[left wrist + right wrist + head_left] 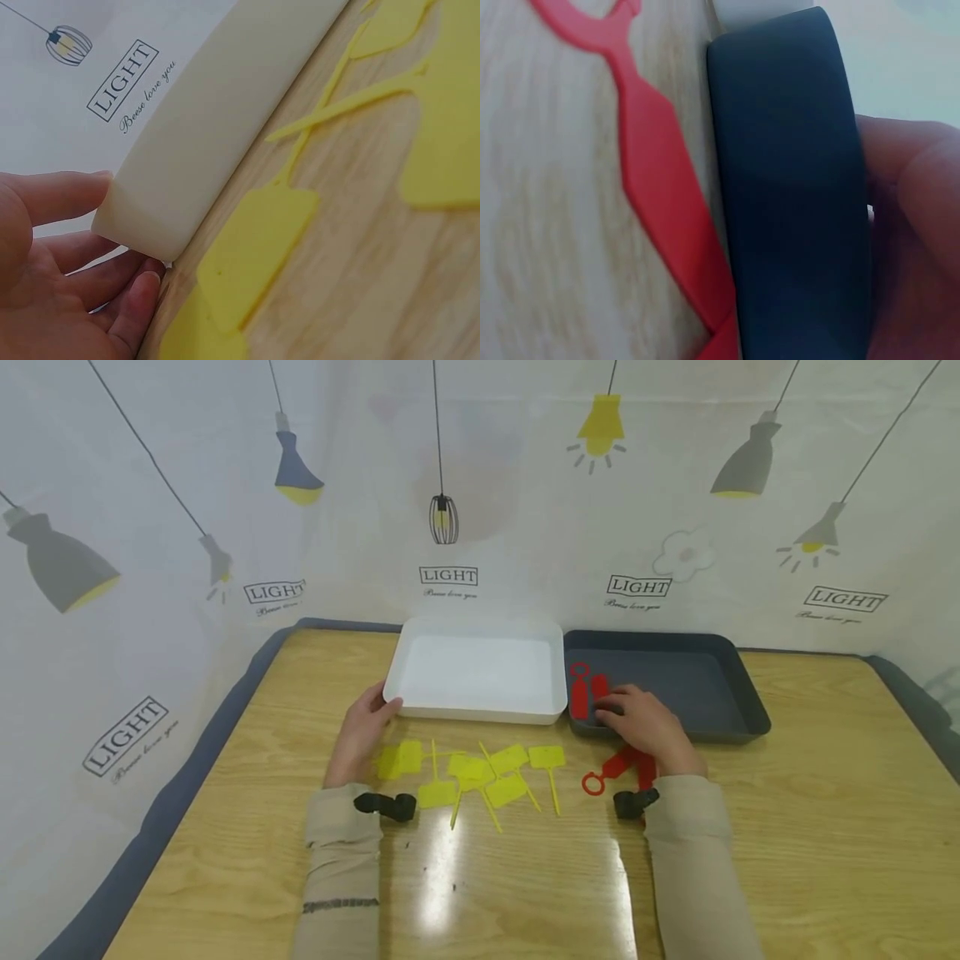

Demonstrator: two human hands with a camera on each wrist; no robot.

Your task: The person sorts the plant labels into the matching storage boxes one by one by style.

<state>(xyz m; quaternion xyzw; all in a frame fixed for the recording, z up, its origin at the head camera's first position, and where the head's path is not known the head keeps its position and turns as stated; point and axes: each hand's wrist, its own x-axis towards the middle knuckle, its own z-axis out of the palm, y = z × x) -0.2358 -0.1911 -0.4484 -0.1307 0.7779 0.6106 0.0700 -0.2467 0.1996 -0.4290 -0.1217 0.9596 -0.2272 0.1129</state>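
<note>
My left hand (pixel 365 722) grips the near left corner of a white tray (pixel 480 714), its thumb at the rim and fingers curled below the corner. My right hand (pixel 643 725) reaches over the near wall of a dark grey tray (pixel 738 727). Its curled fingers hold a flat red plastic tag (pixel 599 683) inside, partly hidden by the hand. Beside that tag lies another red tag (pixel 580 695) with a ring end. On the table below the right hand, more red tags (pixel 660 157) lie outside the dark tray's wall, overlapping each other.
Several yellow T-shaped plant labels (pixel 506 789) lie in a loose, overlapping row on the wooden table (pixel 510 893), in front of the white tray. The trays stand side by side near the back edge. Behind them hangs a lamp-print cloth (pixel 517 560).
</note>
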